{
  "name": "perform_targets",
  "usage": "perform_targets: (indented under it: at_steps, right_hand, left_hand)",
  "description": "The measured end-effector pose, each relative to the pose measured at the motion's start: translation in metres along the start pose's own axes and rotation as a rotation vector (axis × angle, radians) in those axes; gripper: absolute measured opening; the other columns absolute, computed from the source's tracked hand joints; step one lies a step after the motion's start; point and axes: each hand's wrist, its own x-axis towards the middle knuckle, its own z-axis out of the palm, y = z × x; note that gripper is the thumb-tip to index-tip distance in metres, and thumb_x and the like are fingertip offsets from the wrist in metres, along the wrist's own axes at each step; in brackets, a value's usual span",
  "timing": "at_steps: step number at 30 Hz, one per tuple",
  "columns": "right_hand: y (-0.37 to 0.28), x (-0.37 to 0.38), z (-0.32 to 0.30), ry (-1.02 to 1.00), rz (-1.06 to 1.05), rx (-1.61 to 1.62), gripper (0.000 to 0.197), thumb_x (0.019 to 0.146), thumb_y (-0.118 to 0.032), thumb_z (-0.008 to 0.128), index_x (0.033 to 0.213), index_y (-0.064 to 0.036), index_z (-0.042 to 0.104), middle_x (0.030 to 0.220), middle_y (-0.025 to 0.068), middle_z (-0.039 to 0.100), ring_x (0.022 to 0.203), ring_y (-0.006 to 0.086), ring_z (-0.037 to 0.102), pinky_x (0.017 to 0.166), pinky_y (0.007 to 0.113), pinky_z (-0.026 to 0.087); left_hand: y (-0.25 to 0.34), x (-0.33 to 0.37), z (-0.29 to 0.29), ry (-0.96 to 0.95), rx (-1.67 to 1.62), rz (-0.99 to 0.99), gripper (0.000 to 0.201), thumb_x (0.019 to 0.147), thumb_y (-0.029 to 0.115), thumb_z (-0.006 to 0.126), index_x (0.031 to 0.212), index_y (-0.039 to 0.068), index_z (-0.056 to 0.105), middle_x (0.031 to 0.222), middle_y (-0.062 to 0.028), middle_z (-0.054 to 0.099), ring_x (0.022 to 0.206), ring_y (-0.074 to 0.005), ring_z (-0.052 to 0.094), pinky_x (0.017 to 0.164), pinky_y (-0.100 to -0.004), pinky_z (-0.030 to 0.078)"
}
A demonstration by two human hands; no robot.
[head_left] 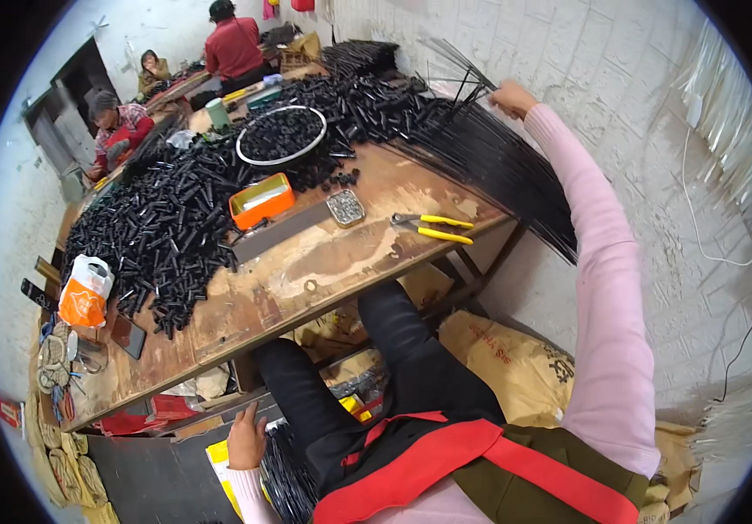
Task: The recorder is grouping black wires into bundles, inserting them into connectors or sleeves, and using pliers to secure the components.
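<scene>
A workshop: worn wooden workbench (323, 262) heaped with black tubes (157, 236), rods (498, 166), pliers (433, 229).

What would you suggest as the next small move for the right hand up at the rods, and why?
Probably draw a few rods out toward the body. The right hand is stretched far to the black rod bundle, fingers at its tips, while the left hand rests low on another rod bunch.

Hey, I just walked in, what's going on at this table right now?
A person in a pink sleeve sits at a wooden workbench. The right hand reaches up to a bundle of thin black rods lying across the bench's far corner. The left hand is down beside the lap, on another batch of black rods. Heaps of short black tubes, an orange tray and yellow-handled pliers lie on the bench.
</scene>
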Motion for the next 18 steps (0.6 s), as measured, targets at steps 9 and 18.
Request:
perform_targets:
  at_steps: [9,18]
  right_hand:
    - [-0.096,-0.034,-0.005,-0.542,-0.171,0.614,0.028,0.088,-0.024,0.074,0.069,-0.0120,0.058,0.058,-0.0059,0.049,0.044,0.0030,0.040,0.039,0.020,0.027]
    - [-0.257,-0.193,0.090,-1.065,-0.197,1.282,0.029,0.102,-0.033,0.051,0.098,-0.0039,0.050,0.065,-0.0049,0.040,0.045,0.0035,0.031,0.038,0.021,0.025]
  left_hand:
    - [0.087,-0.017,-0.056,-0.028,-0.160,0.205,0.043,0.092,0.021,0.062,0.133,0.013,0.054,0.103,-0.0203,0.063,0.092,-0.0424,0.062,0.077,-0.0475,0.051]
    - [0.186,0.067,-0.132,0.068,-1.027,0.570,0.032,0.103,0.024,0.049,0.125,0.003,0.060,0.112,-0.0083,0.068,0.099,-0.0196,0.066,0.088,-0.0324,0.051]
